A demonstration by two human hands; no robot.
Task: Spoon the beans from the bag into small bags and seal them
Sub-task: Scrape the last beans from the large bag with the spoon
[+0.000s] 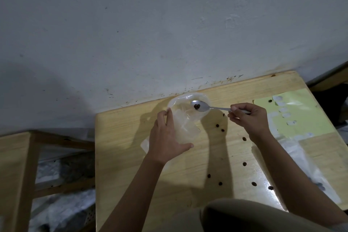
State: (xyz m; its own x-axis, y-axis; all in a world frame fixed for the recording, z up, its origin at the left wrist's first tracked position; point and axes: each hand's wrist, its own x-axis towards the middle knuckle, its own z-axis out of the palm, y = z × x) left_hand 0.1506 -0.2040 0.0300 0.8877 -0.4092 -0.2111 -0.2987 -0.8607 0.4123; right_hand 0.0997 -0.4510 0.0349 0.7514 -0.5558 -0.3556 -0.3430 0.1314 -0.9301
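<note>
The right hand (248, 117) pinches the handle of a metal spoon (201, 107), while the left hand (167, 137) grips the side of a clear plastic bag (185, 117), mouth held open. The spoon lies level, handle right, bowl left over the mouth. Any tilt could drop its few beans (197, 107) among those scattered on the wooden table (120, 137).

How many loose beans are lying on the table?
10 beans: three below the spoon, one by the right hand's wrist, five nearer, one on the green sheet.
</note>
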